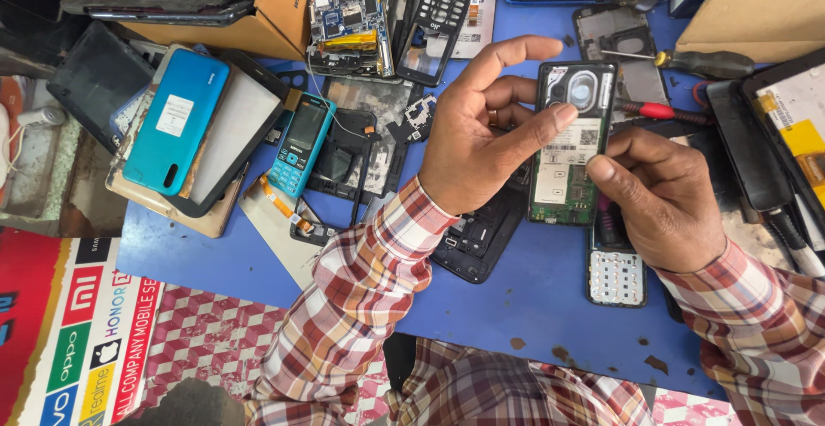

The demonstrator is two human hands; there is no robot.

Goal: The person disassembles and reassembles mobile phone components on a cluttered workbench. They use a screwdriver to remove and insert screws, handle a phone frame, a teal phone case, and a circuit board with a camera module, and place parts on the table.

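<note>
Together, the left hand (477, 138) and right hand (657, 194) pinch an opened feature phone (570, 143) above the blue surface (533, 297); inspection seems underway, and careful fingertip prying probably follows.

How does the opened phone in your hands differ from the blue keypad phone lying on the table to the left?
The opened phone is held above the table by the left hand and right hand; the blue keypad phone lies untouched on the table. The opened phone shows a bare green circuit board and black frame; the blue keypad phone has its casing, screen and keys in place. Both are small bar-shaped handsets.
</note>
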